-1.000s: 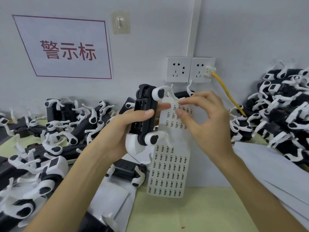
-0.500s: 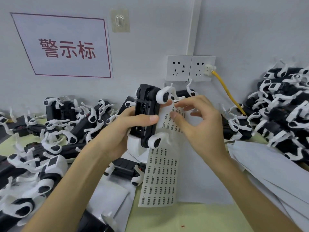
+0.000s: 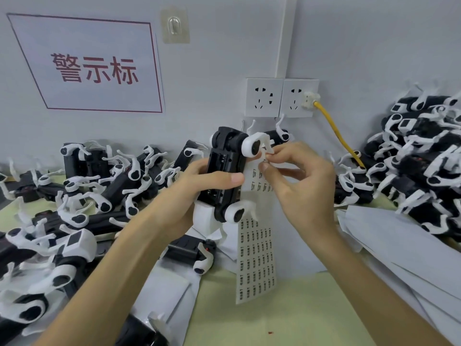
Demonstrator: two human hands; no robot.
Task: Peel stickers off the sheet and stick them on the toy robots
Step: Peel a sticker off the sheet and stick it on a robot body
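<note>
Head view: the left hand [image 3: 199, 193] grips a black-and-white toy robot [image 3: 225, 171], underside showing, while thumb and forefinger of the right hand [image 3: 299, 181] pinch the top of the sticker sheet [image 3: 257, 260], which hangs between both hands. The long white sheet carries mostly full printed rows. Heaps of robots [image 3: 82, 196] lie beyond either hand, so much appears left.

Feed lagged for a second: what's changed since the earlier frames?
The right hand has curled its fingers in and now pinches the top of the sticker sheet, which has swung to hang straighter. The left hand still grips the toy robot.
</note>
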